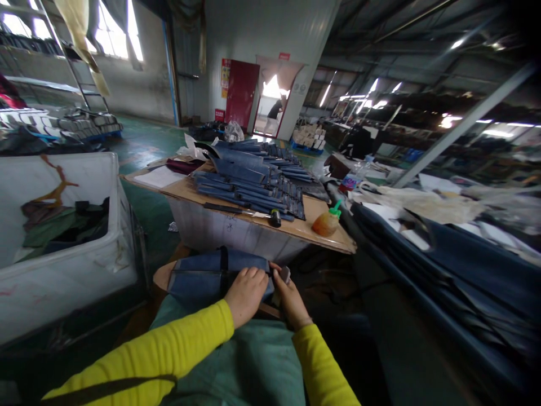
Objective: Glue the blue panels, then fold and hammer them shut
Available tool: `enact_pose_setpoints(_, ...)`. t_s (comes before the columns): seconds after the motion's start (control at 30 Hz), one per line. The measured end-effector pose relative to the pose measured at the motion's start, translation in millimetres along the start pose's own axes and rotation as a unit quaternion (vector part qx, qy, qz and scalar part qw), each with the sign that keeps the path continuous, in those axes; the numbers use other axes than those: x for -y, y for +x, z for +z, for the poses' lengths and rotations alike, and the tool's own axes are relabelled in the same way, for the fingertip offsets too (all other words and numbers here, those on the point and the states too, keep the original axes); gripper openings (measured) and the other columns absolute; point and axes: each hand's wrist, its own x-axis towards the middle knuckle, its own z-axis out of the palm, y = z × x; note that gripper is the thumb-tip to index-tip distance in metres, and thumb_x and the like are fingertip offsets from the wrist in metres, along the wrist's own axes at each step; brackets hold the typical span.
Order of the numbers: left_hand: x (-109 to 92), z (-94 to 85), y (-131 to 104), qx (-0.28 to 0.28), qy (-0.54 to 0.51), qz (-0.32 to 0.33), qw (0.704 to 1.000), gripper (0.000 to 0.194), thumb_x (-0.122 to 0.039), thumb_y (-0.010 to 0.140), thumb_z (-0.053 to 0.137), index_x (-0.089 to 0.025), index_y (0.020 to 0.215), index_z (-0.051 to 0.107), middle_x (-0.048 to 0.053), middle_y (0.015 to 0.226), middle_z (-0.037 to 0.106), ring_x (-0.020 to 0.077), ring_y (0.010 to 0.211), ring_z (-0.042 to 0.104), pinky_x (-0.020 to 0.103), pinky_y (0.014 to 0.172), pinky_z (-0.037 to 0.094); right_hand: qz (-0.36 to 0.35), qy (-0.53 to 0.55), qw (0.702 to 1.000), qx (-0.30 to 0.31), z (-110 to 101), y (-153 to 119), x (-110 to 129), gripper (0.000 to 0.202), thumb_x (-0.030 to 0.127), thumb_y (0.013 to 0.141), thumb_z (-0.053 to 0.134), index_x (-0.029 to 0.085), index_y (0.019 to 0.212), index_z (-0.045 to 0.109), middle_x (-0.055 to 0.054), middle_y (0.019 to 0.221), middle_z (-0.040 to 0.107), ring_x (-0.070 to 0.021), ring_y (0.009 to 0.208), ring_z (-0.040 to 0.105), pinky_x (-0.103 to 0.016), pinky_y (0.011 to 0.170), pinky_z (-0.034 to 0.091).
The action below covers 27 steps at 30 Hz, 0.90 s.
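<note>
A blue leather-like piece (195, 282) with a dark strap (224, 265) across it lies over my lap, on a tan board (163, 277) whose rounded end sticks out at the left. My left hand (248, 296) presses on the right part of the piece, fingers together and curled over it. At the piece's right end is my right hand (293, 299), closed around a small tool with a grey-brown blunt end (285, 274) above the thumb. The rest of that tool is hidden in the hand. A green apron (249, 361) covers my lap.
Ahead, a cardboard-topped table (190, 194) bears stacked blue pieces (249, 175), a black-headed hammer (275, 217) and a glue bottle with green cap (327, 220). A white bin (114, 225) stands left. Dark sheets (465, 270) are heaped right. A person (275, 110) is at the far doorway.
</note>
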Motion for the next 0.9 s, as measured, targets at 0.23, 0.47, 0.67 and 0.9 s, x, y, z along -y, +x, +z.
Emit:
enact_pose_setpoints(0.23,4.7,6.9,3.2,-0.012,-0.003,-0.002,1.0,0.033,-0.013,0.089,0.04,-0.014,0.121,0.048,0.007,0.108,0.056,0.0217,0.098,0.047,0.036,0.082,0.038,-0.056,-0.183,0.979,-0.071,-14.0,-28.1,-5.3,0.054,0.049,0.089,0.037,0.013,0.127,0.049,-0.013,0.118,0.055,-0.0234,0.112,0.049,-0.04,0.099,0.037)
enact_pose_setpoints(0.47,8.9,1.1,-1.4,-0.021,-0.015,-0.004,1.0,0.029,-0.012,0.088,0.041,-0.015,0.114,0.053,0.005,0.104,0.057,0.0215,0.096,0.047,0.037,0.082,0.038,-0.222,-0.375,0.899,-0.047,-5.0,-40.8,27.8,0.037,0.028,0.091,0.042,0.02,0.126,0.052,-0.011,0.117,0.051,-0.0206,0.107,0.047,-0.037,0.093,0.041)
enact_pose_setpoints(0.67,17.3,-0.2,-14.0,-0.02,-0.017,-0.016,1.0,0.033,-0.013,0.089,0.04,-0.016,0.121,0.05,0.006,0.106,0.058,0.0217,0.099,0.047,0.037,0.085,0.037,-0.216,-0.432,0.875,-0.006,18.2,-40.5,19.0,0.031,0.011,0.087,0.042,0.017,0.109,0.063,-0.012,0.103,0.059,-0.0219,0.098,0.051,-0.036,0.086,0.046)
enact_pose_setpoints(0.9,31.1,-1.4,-20.5,-0.01,-0.014,-0.023,1.0,0.036,-0.014,0.09,0.039,-0.016,0.124,0.048,0.007,0.111,0.058,0.021,0.103,0.047,0.036,0.087,0.036,-0.128,-0.396,0.909,0.026,26.4,-58.3,-46.3,0.026,0.014,0.085,0.045,0.021,0.095,0.068,-0.01,0.102,0.061,-0.0208,0.09,0.056,-0.036,0.081,0.049)
